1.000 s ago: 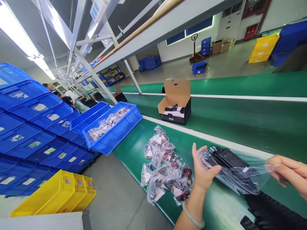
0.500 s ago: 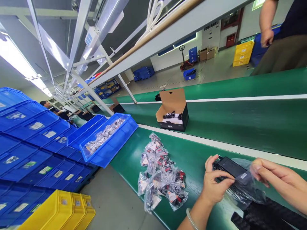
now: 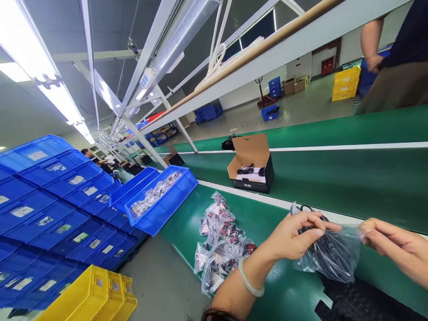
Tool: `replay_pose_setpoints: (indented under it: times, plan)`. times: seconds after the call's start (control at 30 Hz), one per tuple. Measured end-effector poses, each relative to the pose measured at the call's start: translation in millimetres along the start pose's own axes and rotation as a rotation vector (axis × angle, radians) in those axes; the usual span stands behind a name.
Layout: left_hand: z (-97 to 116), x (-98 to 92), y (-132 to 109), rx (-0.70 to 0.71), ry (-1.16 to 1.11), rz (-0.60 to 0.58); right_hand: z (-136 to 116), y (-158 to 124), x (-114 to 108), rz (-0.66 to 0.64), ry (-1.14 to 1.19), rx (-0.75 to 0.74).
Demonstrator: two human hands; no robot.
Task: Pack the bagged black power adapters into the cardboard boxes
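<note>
A clear plastic bag (image 3: 344, 254) with black cable inside hangs between my hands at the right, over the green bench. My left hand (image 3: 301, 234), with a pale bangle on the wrist, has its fingers closed over the bag's upper left part. Pinched between the fingertips of my right hand (image 3: 391, 243) is the bag's right edge. The power adapter seen earlier is mostly hidden now. Below the bag lies a black fabric-like item (image 3: 361, 298). Left of my forearm, several small bags of red and black parts (image 3: 217, 240) are heaped on the bench.
An open black carton (image 3: 252, 185) with a cable inside stands on the belt (image 3: 334, 174) ahead. A tilted blue bin (image 3: 167, 209) holds many small bags. Stacked blue bins (image 3: 67, 209) and yellow bins (image 3: 87, 294) stand left. Another person (image 3: 397, 58) is across the line.
My left hand has moved up over the bag, and the adapter's flat face has gone from sight. Cable now faces me. The view has shifted slightly left and upward.
</note>
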State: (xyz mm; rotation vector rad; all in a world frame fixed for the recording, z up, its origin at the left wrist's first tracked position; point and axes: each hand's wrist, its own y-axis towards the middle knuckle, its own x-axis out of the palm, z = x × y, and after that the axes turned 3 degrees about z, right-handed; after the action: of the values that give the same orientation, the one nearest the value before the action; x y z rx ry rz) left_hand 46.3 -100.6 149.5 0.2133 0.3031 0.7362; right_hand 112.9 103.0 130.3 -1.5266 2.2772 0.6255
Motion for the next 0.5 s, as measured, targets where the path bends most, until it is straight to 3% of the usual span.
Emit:
replay_pose_setpoints:
  times: [0.1, 0.23, 0.33, 0.5]
  plan:
    - [19, -4.5, 13, 0.002, 0.183, -0.123, -9, 2, -3, -0.012, 0.086, 0.028]
    - [47, -17.2, 26, -0.011, 0.427, -0.237, 0, 2, -10, 0.247, 0.16, -0.028]
    - [70, -28.5, 33, 0.087, 0.605, -0.224, 13, 3, -17, 0.37, 0.168, -0.104]
    - [94, -43.4, 46, 0.284, 0.821, -0.22, 16, 5, -28, 0.378, 0.094, -0.281]
